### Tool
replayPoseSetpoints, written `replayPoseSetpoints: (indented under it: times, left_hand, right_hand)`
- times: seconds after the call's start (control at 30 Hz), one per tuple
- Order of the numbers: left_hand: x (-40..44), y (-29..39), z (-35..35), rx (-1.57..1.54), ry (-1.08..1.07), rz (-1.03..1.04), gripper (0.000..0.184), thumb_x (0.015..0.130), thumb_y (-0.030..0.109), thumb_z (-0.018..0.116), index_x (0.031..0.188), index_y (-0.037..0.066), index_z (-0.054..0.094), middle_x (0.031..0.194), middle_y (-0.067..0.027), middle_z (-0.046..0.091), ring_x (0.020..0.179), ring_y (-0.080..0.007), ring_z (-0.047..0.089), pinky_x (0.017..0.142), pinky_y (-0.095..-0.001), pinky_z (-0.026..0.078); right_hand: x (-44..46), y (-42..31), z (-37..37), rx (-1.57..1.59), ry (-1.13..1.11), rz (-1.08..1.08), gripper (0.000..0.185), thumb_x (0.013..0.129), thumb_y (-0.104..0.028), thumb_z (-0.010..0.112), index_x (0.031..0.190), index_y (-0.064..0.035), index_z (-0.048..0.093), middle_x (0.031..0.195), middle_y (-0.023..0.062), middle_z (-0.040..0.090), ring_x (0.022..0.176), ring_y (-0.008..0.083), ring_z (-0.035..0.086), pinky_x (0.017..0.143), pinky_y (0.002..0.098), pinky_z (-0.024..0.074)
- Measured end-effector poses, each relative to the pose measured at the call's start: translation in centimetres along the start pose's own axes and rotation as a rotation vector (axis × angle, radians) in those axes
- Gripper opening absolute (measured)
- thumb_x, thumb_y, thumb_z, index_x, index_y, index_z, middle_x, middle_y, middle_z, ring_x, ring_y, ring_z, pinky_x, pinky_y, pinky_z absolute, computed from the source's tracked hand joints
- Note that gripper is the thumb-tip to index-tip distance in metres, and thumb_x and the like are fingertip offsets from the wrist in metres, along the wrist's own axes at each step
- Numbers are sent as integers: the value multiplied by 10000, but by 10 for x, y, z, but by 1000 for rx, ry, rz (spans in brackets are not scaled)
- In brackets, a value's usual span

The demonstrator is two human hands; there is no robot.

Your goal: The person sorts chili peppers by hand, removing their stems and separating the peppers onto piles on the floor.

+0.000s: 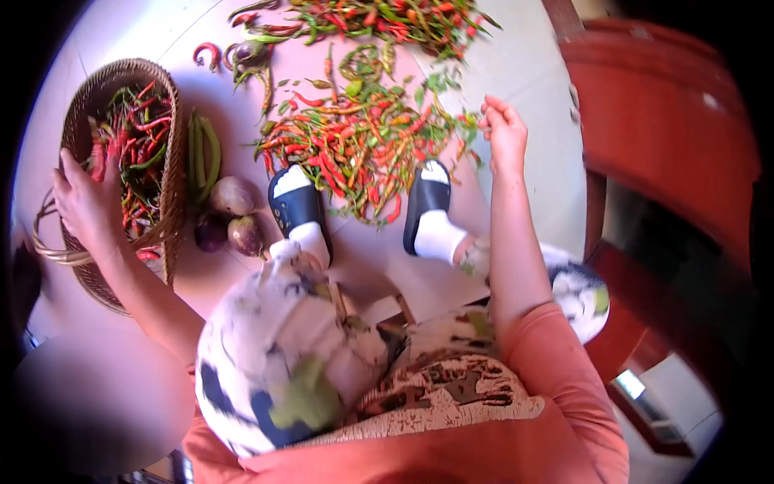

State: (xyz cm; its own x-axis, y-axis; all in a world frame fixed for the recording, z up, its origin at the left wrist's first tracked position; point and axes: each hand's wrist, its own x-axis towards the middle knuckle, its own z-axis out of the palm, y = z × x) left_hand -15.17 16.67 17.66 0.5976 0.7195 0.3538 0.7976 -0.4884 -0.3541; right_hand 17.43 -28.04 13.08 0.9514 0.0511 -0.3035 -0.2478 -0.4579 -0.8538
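My left hand reaches over the side of a woven basket, its fingers spread. Red chili peppers, with some green ones, lie inside the basket; a few red ones show between my fingers and thumb. To the right, my right hand is raised beside the floor pile of chili peppers, fingers curled together. Whatever those fingertips pinch, if anything, is too small to make out. Green leaves and stems lie just left of them.
Long green vegetables and several purple eggplants sit right of the basket. A second chili pile lies farther off. My feet in dark slippers flank the near pile. Red wooden furniture stands at right.
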Motion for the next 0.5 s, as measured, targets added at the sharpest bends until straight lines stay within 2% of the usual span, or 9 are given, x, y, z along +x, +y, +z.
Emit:
replayPoseSetpoints:
  times: [0.03, 0.17, 0.23, 0.27, 0.3, 0.37, 0.4, 0.47, 0.5]
  left_hand:
    - [-6, 7, -10, -104, 69, 6, 657, 761, 477, 643, 1293, 134, 468, 1285, -211, 469, 1177, -387, 451, 950, -481, 390]
    - [-41, 28, -75, 55, -108, 26, 520, 812, 515, 558, 1231, 209, 542, 1310, -84, 485, 1270, -359, 355, 972, -623, 269]
    - [-48, 19, -77, 67, -195, 76, 468, 836, 510, 520, 1155, 176, 595, 1258, -80, 531, 1259, -337, 377, 1022, -585, 213]
    - [-52, 17, -80, 80, -265, 122, 433, 847, 498, 506, 1035, 139, 658, 1180, -90, 586, 1268, -294, 376, 1049, -564, 166]
    - [-59, 15, -78, 7, -76, 178, 380, 846, 455, 514, 836, 119, 692, 986, -76, 664, 1138, -238, 508, 1000, -491, 279]
    - [-62, 9, -55, -27, -44, 187, 323, 837, 381, 519, 683, 143, 673, 765, -51, 676, 852, -205, 624, 861, -393, 392]
    - [-65, 7, -52, -44, -24, 190, 323, 837, 381, 519, 683, 143, 673, 765, -51, 676, 852, -205, 624, 861, -393, 392]
    - [-65, 3, -47, -98, 125, 283, 311, 820, 295, 511, 562, 161, 622, 584, -26, 629, 599, -191, 603, 686, -340, 415]
    - [-65, 1, -46, -112, 151, 284, 311, 820, 295, 511, 562, 161, 622, 584, -26, 629, 599, -191, 603, 686, -340, 415]
  right_hand:
    - [-11, -8, -12, 23, 36, 0, 212, 862, -41, 533, 1061, -26, 605, 910, 38, 632, 626, 45, 518, 514, 165, 378]
    - [-44, -44, -46, 193, 107, -73, 222, 856, -29, 533, 1066, 5, 594, 950, 73, 626, 630, 52, 518, 489, 157, 377]
    - [-71, -65, -61, 232, 112, -136, 212, 856, -32, 540, 1056, 9, 596, 940, 70, 628, 629, 50, 517, 480, 155, 377]
    - [-85, -73, -69, 257, 130, -159, 212, 856, -32, 540, 1056, 9, 596, 940, 70, 628, 629, 50, 517, 480, 155, 377]
    - [-98, -82, -78, 288, 103, -172, 206, 857, -37, 545, 1051, 6, 600, 932, 66, 629, 629, 50, 518, 490, 155, 379]
    - [-126, -99, -102, 317, 97, -211, 200, 858, -42, 551, 1046, 3, 603, 924, 63, 630, 628, 49, 519, 499, 155, 381]
    - [-143, -108, -116, 322, 77, -271, 196, 858, -47, 555, 1041, 1, 607, 915, 58, 631, 631, 48, 520, 510, 156, 382]
    - [-169, -125, -143, 292, 63, -366, 193, 858, -59, 566, 1036, 0, 613, 906, 54, 638, 641, 42, 521, 541, 158, 383]
    - [-184, -137, -158, 299, 85, -384, 193, 858, -59, 566, 1036, 0, 613, 906, 54, 638, 641, 42, 521, 541, 158, 383]
